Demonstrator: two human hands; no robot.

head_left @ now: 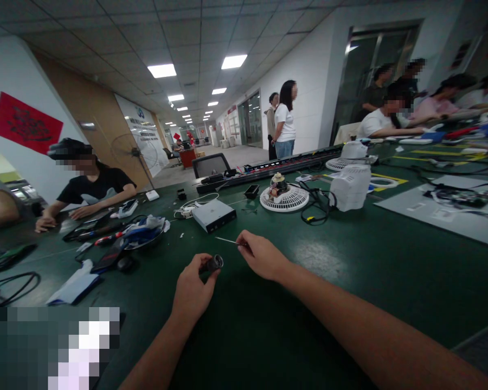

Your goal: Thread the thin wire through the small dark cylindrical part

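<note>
In my left hand (194,281) is a short black cylinder (213,263) that looks like a small flashlight, its round silvery end facing up and to the right. Thumb and fingers wrap around its sides. My right hand (261,253) pinches a thin screwdriver (226,240), its pale metal shaft pointing left, above the black cylinder and apart from it. The fist hides the handle. Just beyond both hands, a grey optical disc drive (213,215) lies on the green table (268,319).
Behind my right hand are a white fan grille with a motor (283,198), a black cable (318,208) and a white housing (351,188). A tray of tools (143,233) and a mouse (126,264) lie left. A person (95,184) sits at the left edge.
</note>
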